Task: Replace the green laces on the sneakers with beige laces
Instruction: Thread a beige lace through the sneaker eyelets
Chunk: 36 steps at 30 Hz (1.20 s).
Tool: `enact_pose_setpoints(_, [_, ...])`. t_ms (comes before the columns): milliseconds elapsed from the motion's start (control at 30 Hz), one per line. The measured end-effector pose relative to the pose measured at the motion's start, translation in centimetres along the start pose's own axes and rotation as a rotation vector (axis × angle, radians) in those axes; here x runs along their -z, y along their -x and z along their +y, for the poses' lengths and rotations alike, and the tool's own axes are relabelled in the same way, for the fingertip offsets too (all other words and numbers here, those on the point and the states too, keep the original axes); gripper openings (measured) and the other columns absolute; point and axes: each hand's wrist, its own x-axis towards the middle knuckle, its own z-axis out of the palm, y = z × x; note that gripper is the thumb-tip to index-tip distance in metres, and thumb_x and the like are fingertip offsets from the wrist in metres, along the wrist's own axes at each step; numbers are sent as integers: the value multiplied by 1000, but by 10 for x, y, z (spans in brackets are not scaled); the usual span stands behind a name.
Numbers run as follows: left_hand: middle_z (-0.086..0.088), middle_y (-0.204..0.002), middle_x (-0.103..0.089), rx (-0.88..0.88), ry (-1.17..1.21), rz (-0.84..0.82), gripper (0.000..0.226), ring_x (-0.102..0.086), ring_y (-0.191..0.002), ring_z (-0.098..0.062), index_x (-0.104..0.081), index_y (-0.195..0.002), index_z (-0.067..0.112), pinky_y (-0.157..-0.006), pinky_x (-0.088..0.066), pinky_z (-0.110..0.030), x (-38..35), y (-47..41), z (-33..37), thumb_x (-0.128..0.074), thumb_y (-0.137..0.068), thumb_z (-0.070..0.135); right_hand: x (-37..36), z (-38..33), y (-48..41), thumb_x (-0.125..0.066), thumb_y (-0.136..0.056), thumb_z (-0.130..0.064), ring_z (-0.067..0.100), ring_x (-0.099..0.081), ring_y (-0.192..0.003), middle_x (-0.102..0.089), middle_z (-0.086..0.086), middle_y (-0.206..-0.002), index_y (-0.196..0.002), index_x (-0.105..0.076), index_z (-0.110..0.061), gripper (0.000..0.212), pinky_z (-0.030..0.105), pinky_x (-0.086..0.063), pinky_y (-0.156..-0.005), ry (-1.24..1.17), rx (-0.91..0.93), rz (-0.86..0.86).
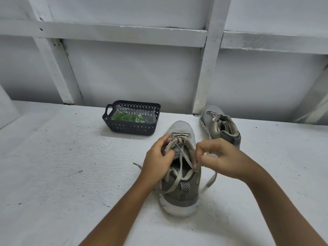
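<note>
Head view: near sneaker (181,192) sat mid-table (71,174), heel nearest, beige lace (179,134) partly threaded. Left hand (158,160) gripped its left eyelet flap; right hand (218,157) pinched the lace by the right eyelets. Second sneaker (220,126) far right, beige-laced. Dark basket (129,128) far left of it held a clear bag (150,118) of green laces (126,117)

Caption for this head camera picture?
Left hand holds the sneaker, right hand pinches its beige lace; green laces lie in a basket.
</note>
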Motion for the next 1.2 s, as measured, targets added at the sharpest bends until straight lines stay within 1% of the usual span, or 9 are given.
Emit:
enact_pose_setpoints(100, [13,-118,-55,7,-11,-14,49,-53,-104,0,-46,-138,22,-84,-40,-8,0,0,0,-53,-91,8,-7,7,-11,-57,-86,-22,13,-59,-76,-63,0,-71,-69,-64,-10,22,31,-48,-74,149,-17,142])
enact_pose_setpoints(167, [13,-120,-55,13,-10,-17,49,-52,-107,-1,-47,-138,21,-86,-40,-9,0,1,1,-53,-91,9,-17,10,-25,-55,-91,-32,17,-53,-94,-58,-3,-90,-83,-68,-17,21,40,-44,-85,412,-23,279])
enact_pose_setpoints(267, [6,-126,-57,16,2,-15,45,-53,-112,-5,-52,-133,20,-99,-43,-25,0,0,0,-53,-90,8,-32,11,-43,-47,-93,-43,22,-40,-114,-45,0,-117,-111,-65,-24,31,37,-38,-94,745,-125,249])
enact_pose_setpoints(333, [4,-126,-58,6,0,-11,42,-54,-113,-8,-55,-129,20,-102,-43,-31,0,0,0,-53,-89,7,-39,14,-51,-46,-94,-40,26,-39,-115,-42,4,-123,-114,-63,-21,33,36,-38,-94,811,-160,217])
enact_pose_setpoints(533, [3,-123,-58,-31,8,-9,40,-54,-111,-7,-57,-125,21,-98,-44,-27,-1,0,-1,-53,-88,5,-40,26,-44,-61,-87,-25,22,-47,-109,-42,-2,-107,-90,-71,-16,13,28,-38,-93,445,-85,269])
enact_pose_setpoints(700, [3,-125,-56,-70,-33,-21,40,-50,-112,-5,-58,-126,18,-95,-40,-18,-1,-1,-2,-49,-90,3,-32,25,-29,-66,-86,-24,8,-43,-116,-40,-6,-121,-76,-64,-26,11,18,-32,-93,288,-93,140])
enact_pose_setpoints(833, [4,-125,-55,-92,-73,-25,40,-49,-110,-3,-58,-127,18,-86,-36,-4,0,-4,-5,-49,-90,4,-30,24,-29,-65,-87,-25,5,-41,-120,-39,-5,-128,-77,-65,-23,10,17,-32,-95,276,-93,109])
enact_pose_setpoints(1067, [1,-130,-48,-93,-282,-192,41,-47,-121,-9,-51,-134,18,-97,-31,-14,8,-20,2,-52,-93,17,-33,27,-32,-59,-90,-30,7,-49,-104,-46,-3,-126,-98,-71,-16,20,11,-29,-80,403,-88,211])
enact_pose_setpoints(1200, [-2,-115,-58,-105,-383,-250,27,-55,-101,-11,-64,-114,14,-84,-38,-19,16,-33,22,-46,-98,27,-33,28,-35,-59,-90,-27,10,-52,-103,-49,0,-122,-101,-71,-14,21,10,-27,-76,467,-71,230])
